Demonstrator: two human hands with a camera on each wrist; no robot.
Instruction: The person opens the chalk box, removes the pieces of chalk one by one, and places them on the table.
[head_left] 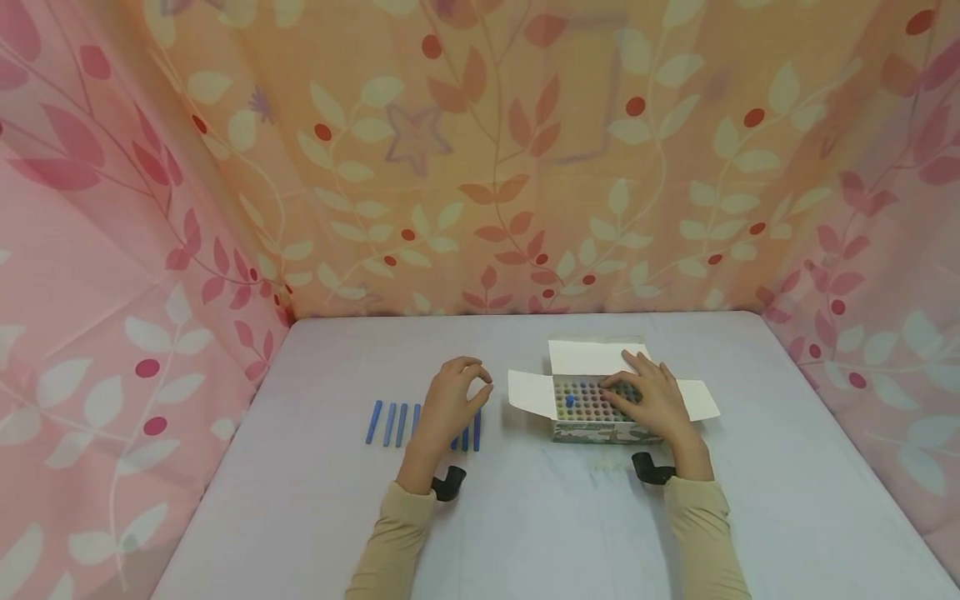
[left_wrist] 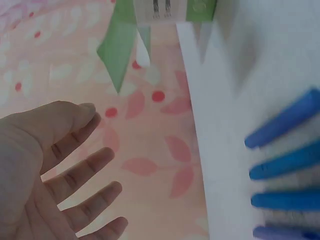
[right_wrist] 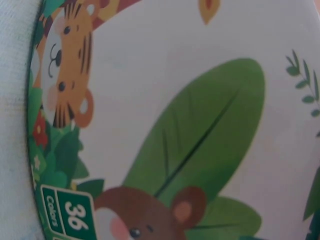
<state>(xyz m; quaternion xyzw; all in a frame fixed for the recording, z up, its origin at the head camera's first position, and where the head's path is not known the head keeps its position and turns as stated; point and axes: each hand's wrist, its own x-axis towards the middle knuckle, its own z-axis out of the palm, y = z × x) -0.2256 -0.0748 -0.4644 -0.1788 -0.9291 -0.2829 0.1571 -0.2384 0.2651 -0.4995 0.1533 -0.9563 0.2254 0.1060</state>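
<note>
My left hand [head_left: 450, 400] hovers over a row of blue crayons [head_left: 388, 425] on the table, its fingers loosely bent with nothing between them. In the left wrist view its thumb lies near the index finger and the other fingers [left_wrist: 95, 200] spread apart. To the right, an opened carton [head_left: 600, 432] holds rows of crayons in many colours, seen end-on. One blue crayon [head_left: 570, 401] stands higher than its neighbours. My right hand [head_left: 652, 400] is over the carton's right half, thumb and index fingertips pinched together at a reddish crayon end [head_left: 604, 392].
White carton flaps stick out left [head_left: 532, 394], right [head_left: 699, 400] and at the back. The carton's printed front [right_wrist: 160, 125], with cartoon animals and "36 Colors", fills the right wrist view. Black wrist mounts [head_left: 450, 483] hang under both wrists. Patterned curtains [head_left: 480, 167] enclose the table.
</note>
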